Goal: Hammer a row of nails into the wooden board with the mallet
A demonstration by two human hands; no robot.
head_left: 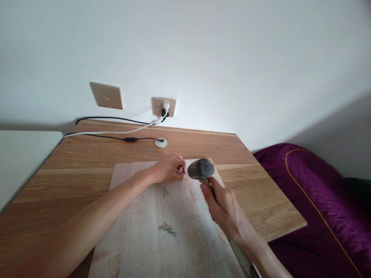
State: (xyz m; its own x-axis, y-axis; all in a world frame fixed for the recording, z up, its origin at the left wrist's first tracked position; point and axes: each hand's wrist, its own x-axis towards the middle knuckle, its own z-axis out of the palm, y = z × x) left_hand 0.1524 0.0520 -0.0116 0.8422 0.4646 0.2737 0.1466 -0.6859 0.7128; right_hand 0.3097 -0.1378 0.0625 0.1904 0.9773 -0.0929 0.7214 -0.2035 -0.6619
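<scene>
My left hand (171,168) is closed in a pinch over the far part of a pale, whitish wooden board (139,224). A thin silvery nail (180,171) shows between its fingertips, though most of it is hidden. Just to the right, my right hand (222,202) is wrapped round the handle of a mallet with a dark grey head (201,169). The mallet head is close beside the left fingertips and the nail. Loose nails (165,191) lie on the board below my left hand, and a small bunch of nails (168,229) lies nearer to me.
The board lies on a wooden table (261,193) against a white wall. Cables run from a wall socket (164,107) along the table's back, past a round cable grommet (160,143). A white panel (26,166) stands at the left; purple fabric (313,185) is at the right.
</scene>
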